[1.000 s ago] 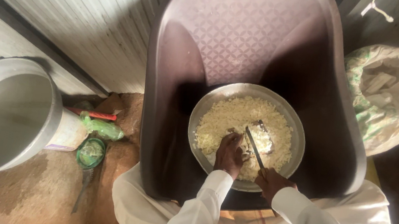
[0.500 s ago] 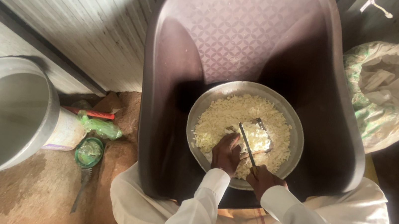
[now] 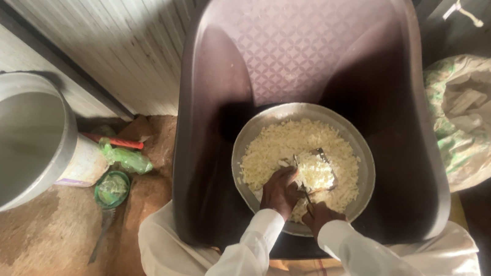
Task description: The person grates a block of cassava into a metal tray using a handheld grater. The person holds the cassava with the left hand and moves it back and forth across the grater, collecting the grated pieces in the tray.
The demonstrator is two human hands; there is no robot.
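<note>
Low over the metal plate (image 3: 244, 150) in the tub (image 3: 201, 90): right hand (image 3: 320, 215) closed on blade (image 3: 315, 172), left hand (image 3: 279, 191) loosely curled, steadying shredded white food (image 3: 281, 145).

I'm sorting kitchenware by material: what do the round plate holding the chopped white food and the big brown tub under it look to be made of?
The round silver plate looks like metal, probably steel or aluminium: a grey, dully reflective rim with a soft sheen. The big brown tub looks like moulded plastic: matt, uniform colour, rounded walls and a pressed diamond pattern on its base.
</note>
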